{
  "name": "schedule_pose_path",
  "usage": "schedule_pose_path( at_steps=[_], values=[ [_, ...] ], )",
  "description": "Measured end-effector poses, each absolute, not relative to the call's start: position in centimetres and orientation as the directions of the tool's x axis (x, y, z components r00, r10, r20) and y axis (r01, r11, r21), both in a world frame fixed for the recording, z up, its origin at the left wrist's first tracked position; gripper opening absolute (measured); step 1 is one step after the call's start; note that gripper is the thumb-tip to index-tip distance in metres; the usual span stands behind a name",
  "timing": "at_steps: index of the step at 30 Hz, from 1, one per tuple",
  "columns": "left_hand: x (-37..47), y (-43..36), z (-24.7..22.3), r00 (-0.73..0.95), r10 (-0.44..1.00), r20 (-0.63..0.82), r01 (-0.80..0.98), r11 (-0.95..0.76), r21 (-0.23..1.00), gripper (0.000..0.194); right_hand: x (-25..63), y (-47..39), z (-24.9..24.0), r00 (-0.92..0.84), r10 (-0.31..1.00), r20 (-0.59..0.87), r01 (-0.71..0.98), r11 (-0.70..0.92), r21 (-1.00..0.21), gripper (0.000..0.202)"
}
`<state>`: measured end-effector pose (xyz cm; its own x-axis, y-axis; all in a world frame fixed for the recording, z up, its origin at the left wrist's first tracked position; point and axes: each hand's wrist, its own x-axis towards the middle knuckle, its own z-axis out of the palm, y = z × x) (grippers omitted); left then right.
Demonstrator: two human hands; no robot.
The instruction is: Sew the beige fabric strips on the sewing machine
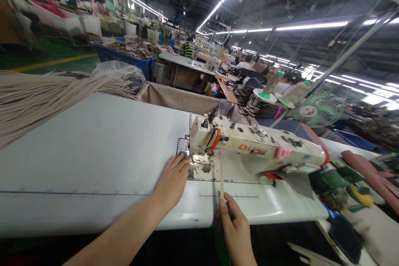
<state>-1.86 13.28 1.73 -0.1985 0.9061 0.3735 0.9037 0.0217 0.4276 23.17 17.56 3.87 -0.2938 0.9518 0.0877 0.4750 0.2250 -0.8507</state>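
While pinching a narrow beige strip (222, 174) with the right hand (235, 222), leading up to the sewing machine (255, 145), and resting the left hand (174, 178) at the stained bed (240, 176) with fingers close together, seems at the guiding stage, likely calling next for steady, straight feeding. Cannot tell if gripping anything under those fingertips. Note thin, flat, ribbon-like strip, smooth glossy tabletop (124, 141)

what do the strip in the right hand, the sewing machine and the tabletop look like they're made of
Strip: probably fabric or leather-like material, matte beige, with no visible shine.
Sewing machine: likely painted metal, off-white, with highlights on its hard casing.
Tabletop: perhaps laminate, pale and smooth, with glossy reflections near the front edge.
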Motion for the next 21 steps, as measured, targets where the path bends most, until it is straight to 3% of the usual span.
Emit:
schedule_pose_path(
  at_steps=[7, 14, 21],
  values=[
    [-1.9, 13.3, 2.1, -0.224, 0.923, 0.314, 0.873, 0.047, 0.485, 0.037, 23.1, 17.3, 4.0, -0.315, 0.942, 0.116, 0.482, 0.264, -0.835, 0.052],
    [-4.0, 15.1, 1.1, -0.293, 0.911, 0.291, 0.756, 0.034, 0.654, 0.030, 22.2, 16.2, 4.3, -0.356, 0.930, 0.088, 0.447, 0.253, -0.858, 0.051],
    [-8.1, 20.0, 2.1, -0.297, 0.930, 0.216, 0.774, 0.102, 0.625, 0.040, 20.2, 14.6, 5.2, -0.505, 0.862, 0.039, 0.406, 0.277, -0.871, 0.054]
  ],
)
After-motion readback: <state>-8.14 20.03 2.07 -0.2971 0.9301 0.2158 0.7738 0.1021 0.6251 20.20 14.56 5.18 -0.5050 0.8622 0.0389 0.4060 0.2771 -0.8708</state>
